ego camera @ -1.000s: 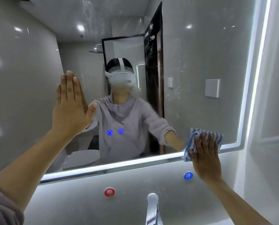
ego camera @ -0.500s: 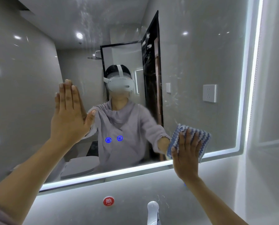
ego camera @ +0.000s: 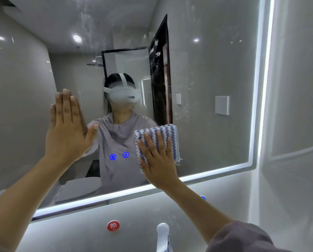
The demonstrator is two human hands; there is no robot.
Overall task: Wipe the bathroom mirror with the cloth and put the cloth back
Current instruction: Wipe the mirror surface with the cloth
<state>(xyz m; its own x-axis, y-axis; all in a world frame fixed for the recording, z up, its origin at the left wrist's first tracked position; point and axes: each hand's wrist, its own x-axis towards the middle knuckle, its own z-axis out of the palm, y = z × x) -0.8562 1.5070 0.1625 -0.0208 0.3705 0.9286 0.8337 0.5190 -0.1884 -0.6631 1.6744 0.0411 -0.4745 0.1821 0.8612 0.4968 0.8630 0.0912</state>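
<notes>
- Two bare hands lie flat on the bathroom mirror [ego camera: 215, 70], both with sleeves pushed back on the forearms.
- The right hand [ego camera: 157, 160] is spread open, fingers straight and a little apart, palm pressing the cloth [ego camera: 163, 131] against the glass; it pins the cloth flat rather than gripping it.
- The cloth is a small folded pad with wavy blue and white stripes in a nubbly weave. Its top edge and right side show past the fingertips, and a few loose threads hang from its lower right corner.
- The cloth sits in the lower middle of the mirror, just above the lit strip [ego camera: 206, 174] along the bottom edge and just right of two small glowing blue icons [ego camera: 113, 157].
- The left hand [ego camera: 68, 131] holds nothing: it is open, fingers together and pointing up, palm flat on the glass, well left of the cloth.
- Faint smears and streaks show on the glass above and to the right of the cloth.
- Below the mirror, on the wall, a round red button [ego camera: 113, 225] stands left of a chrome tap [ego camera: 163, 235].
</notes>
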